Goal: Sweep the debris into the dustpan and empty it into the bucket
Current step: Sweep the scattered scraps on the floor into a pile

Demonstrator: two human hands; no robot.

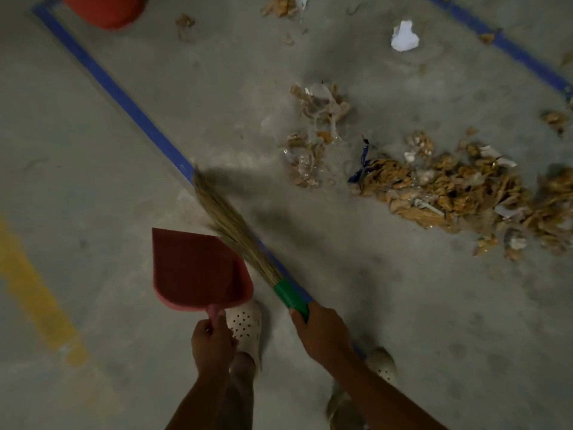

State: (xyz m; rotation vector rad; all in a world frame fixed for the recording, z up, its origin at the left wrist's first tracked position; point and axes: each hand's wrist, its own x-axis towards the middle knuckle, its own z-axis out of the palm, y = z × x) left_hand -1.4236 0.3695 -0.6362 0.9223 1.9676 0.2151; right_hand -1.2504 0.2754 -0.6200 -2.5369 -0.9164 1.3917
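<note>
The grey concrete floor (93, 150) spreads under me, crossed by a blue tape line (102, 79) that runs from the far left down toward my feet. To my right, well apart from the dustpan, the debris (459, 190) lies in a long heap of tan scraps and clear wrappers, with smaller clumps (316, 107) nearer the middle. The red bucket (105, 9) stands at the far left, cut off by the frame. The red dustpan (195, 268) is just ahead of my left shoe (245, 321). My left hand (212, 342) holds it, fingers (214, 332) curled around its pink handle. The broom (235, 231) slants beside it, its bristles lying over the tape. My right hand (322, 333) has its fingers clamped on the broom's green grip (291, 297). A crumpled white paper (403, 35) lies far off.
</note>
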